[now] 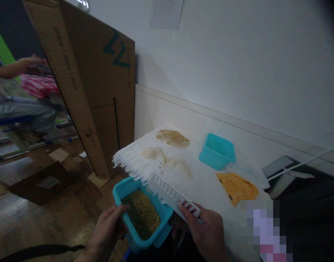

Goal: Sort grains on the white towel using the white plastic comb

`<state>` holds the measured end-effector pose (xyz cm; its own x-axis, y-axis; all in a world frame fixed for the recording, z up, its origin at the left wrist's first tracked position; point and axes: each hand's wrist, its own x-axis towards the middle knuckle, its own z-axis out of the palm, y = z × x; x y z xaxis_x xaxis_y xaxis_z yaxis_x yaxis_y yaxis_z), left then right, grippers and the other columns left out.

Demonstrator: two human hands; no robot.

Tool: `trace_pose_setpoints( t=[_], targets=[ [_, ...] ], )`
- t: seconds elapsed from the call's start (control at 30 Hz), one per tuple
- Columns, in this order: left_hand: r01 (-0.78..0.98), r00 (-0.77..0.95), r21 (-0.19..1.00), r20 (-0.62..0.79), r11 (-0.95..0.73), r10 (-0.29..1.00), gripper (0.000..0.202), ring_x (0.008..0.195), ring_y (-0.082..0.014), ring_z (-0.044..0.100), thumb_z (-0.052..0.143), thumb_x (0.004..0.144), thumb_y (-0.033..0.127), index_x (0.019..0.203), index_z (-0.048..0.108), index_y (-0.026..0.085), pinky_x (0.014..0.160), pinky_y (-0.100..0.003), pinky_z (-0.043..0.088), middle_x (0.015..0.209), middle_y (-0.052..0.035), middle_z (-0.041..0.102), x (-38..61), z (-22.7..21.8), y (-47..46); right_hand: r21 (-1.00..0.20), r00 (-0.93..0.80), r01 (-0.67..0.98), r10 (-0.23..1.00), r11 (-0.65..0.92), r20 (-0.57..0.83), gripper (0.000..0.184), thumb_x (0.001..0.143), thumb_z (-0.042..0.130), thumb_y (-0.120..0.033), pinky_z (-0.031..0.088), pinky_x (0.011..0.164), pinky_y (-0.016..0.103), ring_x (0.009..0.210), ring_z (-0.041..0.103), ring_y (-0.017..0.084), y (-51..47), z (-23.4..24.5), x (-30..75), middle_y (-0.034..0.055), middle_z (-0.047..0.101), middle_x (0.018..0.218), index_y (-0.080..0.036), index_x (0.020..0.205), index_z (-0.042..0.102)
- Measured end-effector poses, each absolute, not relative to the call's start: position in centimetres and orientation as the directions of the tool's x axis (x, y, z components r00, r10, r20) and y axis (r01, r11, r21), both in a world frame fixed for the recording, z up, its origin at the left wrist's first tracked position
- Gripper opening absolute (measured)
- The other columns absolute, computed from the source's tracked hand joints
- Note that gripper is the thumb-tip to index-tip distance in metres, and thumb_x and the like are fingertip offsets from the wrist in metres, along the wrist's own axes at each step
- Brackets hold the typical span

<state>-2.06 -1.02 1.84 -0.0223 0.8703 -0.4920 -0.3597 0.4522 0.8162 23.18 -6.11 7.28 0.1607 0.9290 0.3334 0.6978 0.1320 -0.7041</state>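
My left hand (108, 223) grips the left rim of a teal plastic bin (143, 243), thumb over the edge. Inside the bin lie yellow soybeans (146, 207) beside small dark green beans (136, 220). A white slotted plastic piece (163, 186), like a basket or strainer seen edge-on, is pinched in my right hand (206, 229). It tilts above the bin's right side, at the table's front edge. On the white fringed cloth (202, 182) are a heap of soybeans (174, 138), pale fine grain (152, 153) and a few stray beans.
A second teal bin (217, 151) stands on the cloth near the wall, with an orange cloth (237, 187) in front. A tall cardboard box (98, 72) rises left of the table. Beyond it sits another person (16, 69). Dark bags (305, 203) lie at the right.
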Motion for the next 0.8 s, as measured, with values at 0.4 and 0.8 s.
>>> trace_pose_setpoints(
  t=[0.4,0.8],
  targets=[
    [-0.305,-0.062,0.854,-0.459,0.421,0.886,0.038,0.033,-0.0093,0.041,0.083,0.054,0.046,0.046,0.057,0.02,0.035,-0.024,0.033,0.037,0.0028,0.049,-1.9,2.3,-1.0,-0.877,0.396,0.466,0.914,-0.116,0.089,0.046,0.072,0.08,-0.061,0.057,0.061,0.034,0.069,0.075,0.029,-2.7,6.6,32.3,0.0093,0.082,0.078,-0.016,0.078,0.084],
    [-0.297,-0.05,0.851,-0.466,0.432,0.883,0.04,0.035,-0.0092,0.042,0.085,0.055,0.049,0.05,0.058,0.02,0.036,-0.022,0.035,0.04,0.0039,0.05,-2.5,0.9,-0.8,-0.963,0.612,0.271,0.77,0.012,0.182,0.051,0.059,0.087,-0.058,0.058,0.063,0.038,0.069,0.074,0.028,4.5,6.1,33.9,0.0117,0.082,0.081,-0.013,0.082,0.083]
  ],
)
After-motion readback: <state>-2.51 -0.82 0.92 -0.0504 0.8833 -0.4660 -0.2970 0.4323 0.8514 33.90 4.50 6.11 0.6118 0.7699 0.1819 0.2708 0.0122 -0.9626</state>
